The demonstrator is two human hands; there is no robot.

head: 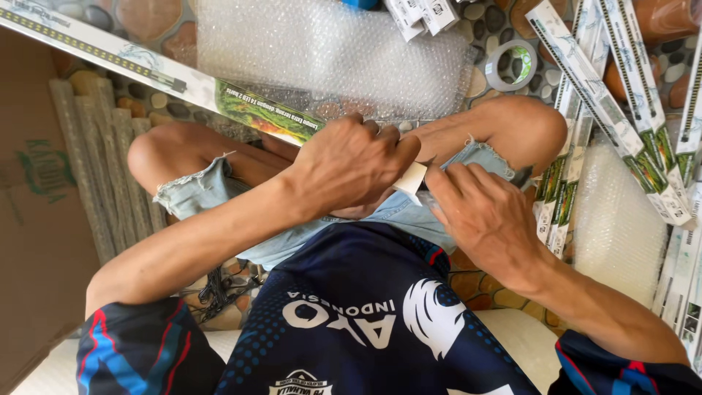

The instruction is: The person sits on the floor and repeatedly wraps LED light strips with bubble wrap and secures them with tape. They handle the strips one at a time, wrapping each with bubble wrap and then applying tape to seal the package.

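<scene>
Left hand [349, 164] curled nearly into a fist, fingers wrapped tight round the near end of a long narrow white box [146, 69], knuckles uppermost, thumb pressed against the box's plain white end flap [410, 178]. Right hand [484, 219] just right of that flap, fingers half bent and pinching at it from the other side, back of the hand toward the camera; whether anything lies inside that pinch beyond the flap, impossible to tell. Box itself running up and away to the left from the flap, over a bare left knee [157, 157], with a green printed panel near the grip and a dark dotted strip farther along. Below the flap, frayed denim shorts [197, 194] and a dark blue sports jersey [344, 314] with white lettering. Just beyond the flap, a sheet of clear bubble wrap [329, 51] spread across a pebble-patterned floor [146, 14]. Up and to the right of the flap, a roll of clear tape [512, 64] lying flat on the pebbles. Farther right of the flap, a stack of matching long boxes [621, 95] leaning together, a second piece of bubble wrap [614, 219] beneath them. Far left of the flap, brown cardboard [36, 219] with a green print, beside a row of bubble-wrapped bundles [95, 161].
</scene>
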